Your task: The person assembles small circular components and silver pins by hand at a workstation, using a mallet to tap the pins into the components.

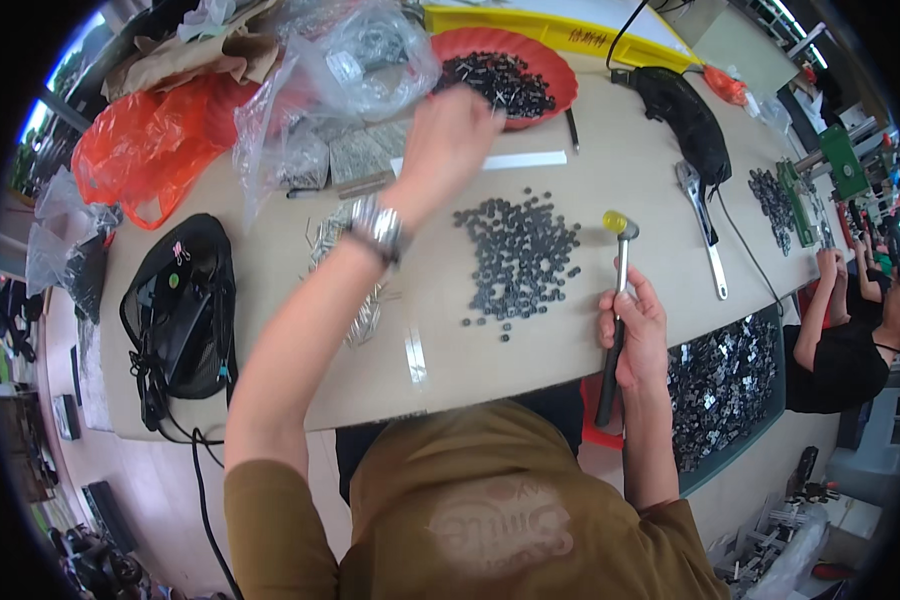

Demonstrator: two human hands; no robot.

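My right hand is closed around the black grip of a small hammer, held upright with its yellow-faced head at the top. Across the table, my left hand reaches to the near rim of a red scalloped bowl, which holds many small black parts. Motion smears the left fingers, so what they hold, if anything, does not show. Between my two arms a spread of small dark round pieces lies on the table. Thin metal pins are scattered partly under my left forearm.
At the back left are an orange plastic bag and clear bags. A black mesh bag lies at left. To the right are an adjustable wrench and a dark green bin of metal parts. Another person sits far right.
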